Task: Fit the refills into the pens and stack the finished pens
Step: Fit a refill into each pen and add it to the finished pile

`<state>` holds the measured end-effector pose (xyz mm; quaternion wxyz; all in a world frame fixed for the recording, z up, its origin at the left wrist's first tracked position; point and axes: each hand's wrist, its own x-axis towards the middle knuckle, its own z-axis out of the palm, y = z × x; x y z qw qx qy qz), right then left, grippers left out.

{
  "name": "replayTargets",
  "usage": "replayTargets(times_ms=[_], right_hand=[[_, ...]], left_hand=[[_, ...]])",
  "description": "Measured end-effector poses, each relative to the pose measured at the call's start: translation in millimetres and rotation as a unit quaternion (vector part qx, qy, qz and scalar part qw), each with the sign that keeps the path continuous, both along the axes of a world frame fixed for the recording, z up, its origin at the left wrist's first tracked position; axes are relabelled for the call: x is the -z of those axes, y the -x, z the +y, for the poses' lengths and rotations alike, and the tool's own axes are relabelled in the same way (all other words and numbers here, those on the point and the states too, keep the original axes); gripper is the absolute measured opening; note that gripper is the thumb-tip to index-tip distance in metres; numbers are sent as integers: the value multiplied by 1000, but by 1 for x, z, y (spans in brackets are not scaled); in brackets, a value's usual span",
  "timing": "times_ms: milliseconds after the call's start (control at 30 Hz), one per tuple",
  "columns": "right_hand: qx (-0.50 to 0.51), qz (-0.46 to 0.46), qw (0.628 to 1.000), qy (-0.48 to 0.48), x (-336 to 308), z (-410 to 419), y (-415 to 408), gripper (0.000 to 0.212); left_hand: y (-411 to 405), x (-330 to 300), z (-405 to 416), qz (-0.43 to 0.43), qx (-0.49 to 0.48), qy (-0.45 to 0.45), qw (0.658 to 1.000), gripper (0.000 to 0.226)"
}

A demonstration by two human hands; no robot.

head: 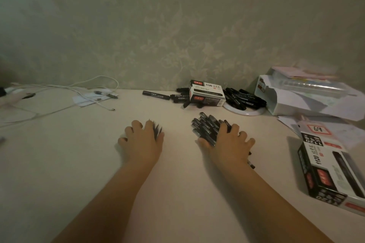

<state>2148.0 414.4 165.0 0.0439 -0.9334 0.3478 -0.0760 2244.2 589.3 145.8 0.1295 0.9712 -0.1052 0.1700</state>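
From the head camera, both hands are sitting low on the pale table (pixel 79 163), each one busy with a bundle. The right hand (pixel 229 144) is curling its fingers over a thick bunch of black pens (pixel 205 127), the bunch fanning out ahead of the knuckles, a few ends poking out behind the wrist. The left hand (pixel 141 138) is closing round a thinner sheaf of dark slender pieces (pixel 157 128), very likely the refills, though they are too blurred to be sure. The two hands are well apart, with bare tabletop between them.

Further back, against the wall, a small marker box (pixel 206 93) is standing among loose black markers (pixel 245 97), some lying on a white dish (pixel 245 112). A second box (pixel 331 167) is lying at the right edge, and white cables (pixel 59 92) are trailing at the far left.

By the look of it, this is the sorting-out stage: stock is being gathered, nothing is yet being fitted. The next move is calling for one pen and one refill to be singled out, which means loosening both grips without letting the bundles scatter.
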Motion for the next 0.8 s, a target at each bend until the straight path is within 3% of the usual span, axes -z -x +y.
replayTargets(times_ms=[100, 267, 500, 667, 800], right_hand=[[-62, -70, 995, 25, -5, 1, -5, 76], [-187, -138, 971, 57, -2, 7, -15, 31], [-183, -111, 974, 77, 11, 5, -25, 23], [-212, -88, 970, 76, 11, 10, -31, 25], [-218, -207, 953, -20, -4, 7, -30, 14]], left_hand=[[-3, -3, -7, -18, 22, 18, 999, 40], [-7, -6, -23, -43, 104, 90, 990, 31], [0, -6, -36, -57, 203, 112, 971, 25], [0, -3, -37, -20, 253, 169, 952, 19], [3, -4, -40, 15, 255, 240, 937, 27]])
